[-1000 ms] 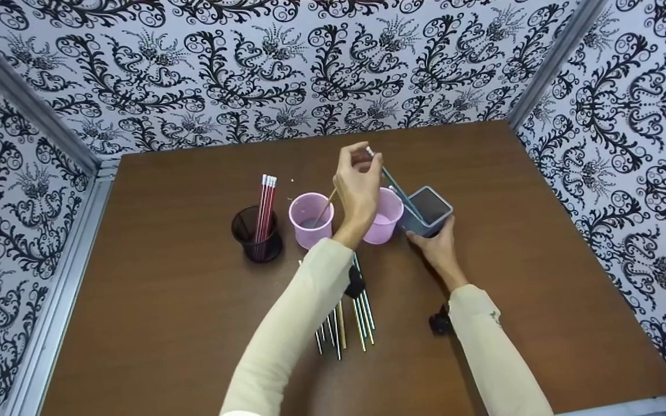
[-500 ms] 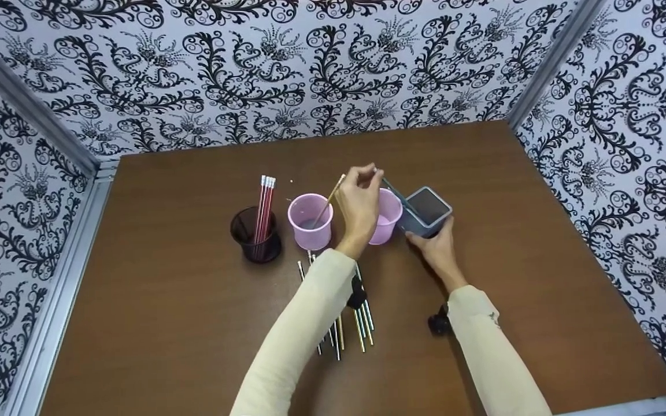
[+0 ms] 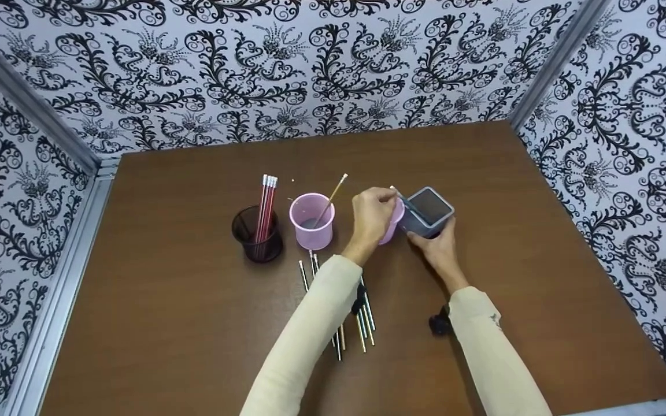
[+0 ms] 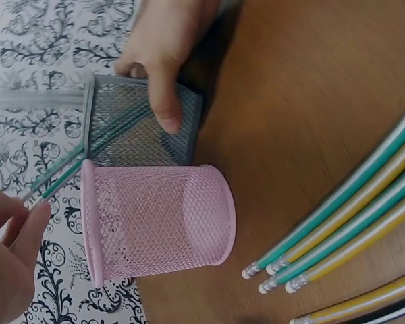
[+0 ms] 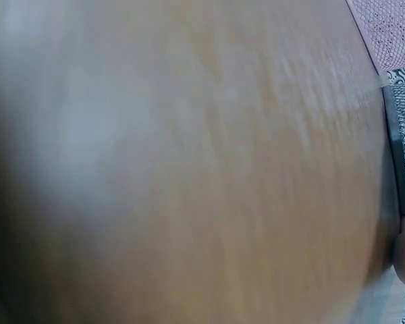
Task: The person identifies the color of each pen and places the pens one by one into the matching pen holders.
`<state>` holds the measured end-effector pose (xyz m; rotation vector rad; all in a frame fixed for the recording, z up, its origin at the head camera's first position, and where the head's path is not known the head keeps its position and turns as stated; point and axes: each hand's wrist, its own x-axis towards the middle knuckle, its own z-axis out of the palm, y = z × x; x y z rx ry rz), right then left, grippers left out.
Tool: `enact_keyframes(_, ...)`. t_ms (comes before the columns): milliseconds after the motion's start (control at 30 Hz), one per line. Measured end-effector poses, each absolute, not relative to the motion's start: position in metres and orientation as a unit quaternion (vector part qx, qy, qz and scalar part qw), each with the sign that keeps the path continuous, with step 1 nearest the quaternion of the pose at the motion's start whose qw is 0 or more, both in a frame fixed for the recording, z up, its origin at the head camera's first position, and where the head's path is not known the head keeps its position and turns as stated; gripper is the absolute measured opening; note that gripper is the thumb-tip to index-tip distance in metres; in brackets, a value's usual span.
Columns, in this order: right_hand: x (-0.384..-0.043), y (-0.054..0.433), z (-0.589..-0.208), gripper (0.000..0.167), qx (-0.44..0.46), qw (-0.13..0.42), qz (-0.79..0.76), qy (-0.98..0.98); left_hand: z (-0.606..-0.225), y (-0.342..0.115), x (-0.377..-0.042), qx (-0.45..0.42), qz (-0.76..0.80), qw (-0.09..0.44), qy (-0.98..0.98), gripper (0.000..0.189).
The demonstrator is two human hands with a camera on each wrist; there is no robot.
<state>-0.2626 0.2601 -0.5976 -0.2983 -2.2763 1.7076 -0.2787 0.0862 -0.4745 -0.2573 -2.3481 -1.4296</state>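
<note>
My right hand grips a grey square mesh pencil cup, its thumb on the near wall in the left wrist view. Two green pencils slant into that cup. At the upper end of one, my left hand pinches with thumb and finger. A pink round mesh cup stands against the grey one, partly behind my left hand in the head view. Only the grey cup's edge and a bit of the right hand show in the right wrist view.
Another pink cup holds one yellow pencil. Left of it, a black mesh cup holds several red pencils. Loose green, yellow and black pencils lie on the brown table, partly under the left forearm. Patterned panels enclose the table.
My left hand has come down and slightly right toward the grey cup, and the green pencil has gone lower into it. My right hand keeps its place on the cup.
</note>
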Motion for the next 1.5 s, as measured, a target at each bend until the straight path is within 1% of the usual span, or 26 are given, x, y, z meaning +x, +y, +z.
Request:
enact_keyframes(133,-0.263,0.260,-0.599,0.095,-0.099,0.145,0.590,-0.788,-0.479,0.090,-0.276,-0.133,-0.496,0.190,-0.837,0.018)
enact_keyframes(300,-0.262,0.260,-0.598,0.097,-0.100,0.142,0.588,-0.790,-0.481,0.091,-0.275,-0.144,-0.494,0.200,-0.834,0.020)
enact_keyframes(533,-0.264,0.262,-0.595,0.098,-0.107,0.136,0.586,-0.791,-0.482,0.085,-0.275,-0.114,-0.495,0.161,-0.846,0.026)
enact_keyframes(733,-0.265,0.260,-0.593,0.096,-0.106,0.135,0.591,-0.788,-0.485,0.080,-0.272,-0.082,-0.488,0.179,-0.850,0.023)
enact_keyframes(867,-0.265,0.260,-0.593,0.099,-0.108,0.135,0.593,-0.787,-0.490,0.073,-0.264,-0.058,-0.480,0.169,-0.859,0.020)
enact_keyframes(933,-0.266,0.260,-0.594,0.100,-0.108,0.137,0.593,-0.786,-0.494,0.069,-0.259,-0.053,-0.464,0.165,-0.869,0.018)
enact_keyframes(1133,-0.265,0.259,-0.594,0.098,-0.106,0.142,0.589,-0.788,-0.515,0.053,-0.244,-0.038,-0.410,0.177,-0.894,0.011)
enact_keyframes(1233,-0.265,0.259,-0.596,0.097,-0.105,0.144,0.589,-0.788,-0.525,0.042,-0.239,-0.021,-0.396,0.151,-0.905,0.009)
enact_keyframes(1367,-0.266,0.259,-0.599,0.095,-0.104,0.145,0.591,-0.787,-0.536,0.028,-0.233,0.000,-0.384,0.087,-0.919,0.007)
enact_keyframes(1400,-0.266,0.259,-0.599,0.095,-0.104,0.145,0.592,-0.786,-0.538,0.025,-0.232,0.004,-0.381,0.070,-0.922,0.009)
enact_keyframes(1500,-0.265,0.259,-0.600,0.095,-0.105,0.142,0.591,-0.787,-0.544,0.019,-0.230,0.011,-0.378,0.040,-0.925,0.027)
